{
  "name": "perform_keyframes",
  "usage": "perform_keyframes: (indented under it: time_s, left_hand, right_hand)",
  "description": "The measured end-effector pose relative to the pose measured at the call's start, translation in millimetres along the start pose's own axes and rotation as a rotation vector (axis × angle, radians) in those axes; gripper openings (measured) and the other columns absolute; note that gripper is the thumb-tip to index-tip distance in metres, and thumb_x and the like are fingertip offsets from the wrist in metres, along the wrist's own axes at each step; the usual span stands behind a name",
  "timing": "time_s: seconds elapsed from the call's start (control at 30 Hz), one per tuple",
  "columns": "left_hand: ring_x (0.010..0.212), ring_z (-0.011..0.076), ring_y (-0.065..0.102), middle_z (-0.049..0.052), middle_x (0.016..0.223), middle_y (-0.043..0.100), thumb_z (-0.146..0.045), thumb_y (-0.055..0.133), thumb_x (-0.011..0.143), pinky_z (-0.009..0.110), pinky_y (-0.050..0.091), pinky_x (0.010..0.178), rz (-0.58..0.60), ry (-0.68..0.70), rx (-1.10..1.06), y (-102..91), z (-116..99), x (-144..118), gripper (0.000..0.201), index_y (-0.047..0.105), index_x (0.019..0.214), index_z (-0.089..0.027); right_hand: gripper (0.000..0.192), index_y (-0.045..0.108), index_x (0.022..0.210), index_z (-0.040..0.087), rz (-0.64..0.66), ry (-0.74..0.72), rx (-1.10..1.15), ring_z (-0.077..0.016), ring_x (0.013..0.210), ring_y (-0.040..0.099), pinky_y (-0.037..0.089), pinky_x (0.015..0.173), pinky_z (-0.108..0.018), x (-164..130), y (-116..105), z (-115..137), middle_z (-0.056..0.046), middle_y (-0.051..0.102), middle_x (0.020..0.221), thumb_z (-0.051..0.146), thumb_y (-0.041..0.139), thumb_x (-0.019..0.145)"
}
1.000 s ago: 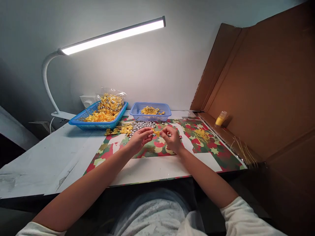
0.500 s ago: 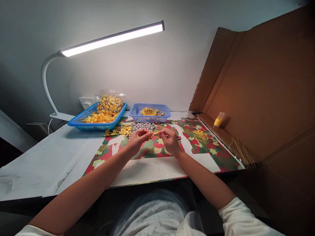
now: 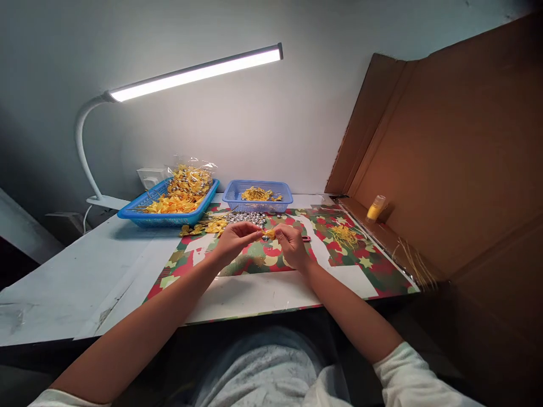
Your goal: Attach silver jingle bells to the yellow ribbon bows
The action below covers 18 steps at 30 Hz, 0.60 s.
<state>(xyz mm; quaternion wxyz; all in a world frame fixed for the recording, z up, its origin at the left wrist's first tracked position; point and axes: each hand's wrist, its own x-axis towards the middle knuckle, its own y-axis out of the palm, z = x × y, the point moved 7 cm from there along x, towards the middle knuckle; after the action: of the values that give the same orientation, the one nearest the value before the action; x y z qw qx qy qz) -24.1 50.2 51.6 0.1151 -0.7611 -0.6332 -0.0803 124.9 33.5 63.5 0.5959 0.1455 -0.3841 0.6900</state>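
Observation:
Over the patterned mat, my left hand (image 3: 234,243) and my right hand (image 3: 293,245) face each other, both closed in a pinch. Between the fingertips is a small yellow fabric flower (image 3: 270,233), gripped from both sides. Its finer details are too small to make out. Just behind the hands lies a pile of shiny silver balls (image 3: 248,217), partly covered by my left fingers. Loose yellow flowers (image 3: 214,225) with thin stems are spread to the left of that pile. A small red object (image 3: 306,239) shows beside my right fingers.
A blue basket (image 3: 165,221) of yellow flowers and a bagged bunch stands at the back left; a smaller basket (image 3: 258,204) is behind the hands. Yellow stems (image 3: 344,236) lie at right. A lamp (image 3: 195,73) hangs above, and cardboard (image 3: 445,147) walls the right side.
The yellow flower has turned slightly between my fingertips, and the silver spot seen there before is less visible. Both hands stay in nearly the same place. The view has shifted a little.

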Motion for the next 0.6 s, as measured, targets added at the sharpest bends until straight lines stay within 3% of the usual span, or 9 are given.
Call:
perform_keyframes:
  time_s: [0.17,0.27,0.4,0.47,0.6]
  left_hand:
    - [0.054,0.0117,0.057,0.002,0.061,0.066,-0.041,0.077,0.063,0.023,0.044,0.051,0.053,0.077,0.037,5.1,-7,-3,0.029,0.067,0.069,-0.015]
    - [0.055,0.0123,0.057,0.002,0.061,0.066,-0.04,0.075,0.067,0.024,0.047,0.054,-0.027,0.225,0.095,1.4,-18,-8,0.027,0.066,0.067,-0.016]
    - [0.063,0.0136,0.059,0.003,0.068,0.066,-0.037,0.073,0.071,0.025,0.049,0.059,-0.054,0.361,0.157,-0.4,-27,-14,0.022,0.065,0.07,-0.016]
    - [0.064,0.0131,0.059,0.003,0.074,0.066,-0.038,0.071,0.072,0.024,0.05,0.058,-0.001,0.298,0.057,1.1,-22,-13,0.024,0.063,0.079,-0.017]
    - [0.055,0.0111,0.057,0.002,0.074,0.065,-0.042,0.069,0.072,0.023,0.048,0.051,0.213,0.032,-0.166,17.0,-3,-10,0.034,0.058,0.092,-0.017]
  right_hand:
    - [0.035,0.051,0.062,0.02,0.003,-0.094,-0.105,-0.0123,0.056,0.045,0.035,0.06,-0.029,1,-1,6,0.001,0.052,0.06,0.041,0.048,0.09]
    - [0.033,0.053,0.065,0.021,-0.064,-0.163,-0.143,-0.0132,0.059,0.048,0.036,0.06,-0.029,-1,-5,14,0.0,0.055,0.061,0.035,0.045,0.093]
    - [0.024,0.061,0.075,0.022,-0.149,-0.412,-0.282,-0.0142,0.068,0.055,0.039,0.066,-0.03,-8,-13,30,-0.002,0.066,0.073,0.03,0.047,0.093]
    - [0.018,0.064,0.082,0.023,-0.183,-0.506,-0.382,-0.0139,0.067,0.055,0.038,0.069,-0.031,-13,-17,33,-0.001,0.069,0.077,0.028,0.051,0.092]
    - [0.019,0.068,0.093,0.027,-0.145,-0.549,-0.495,-0.0139,0.067,0.056,0.038,0.069,-0.033,-15,-19,29,0.0,0.072,0.08,0.029,0.049,0.093]
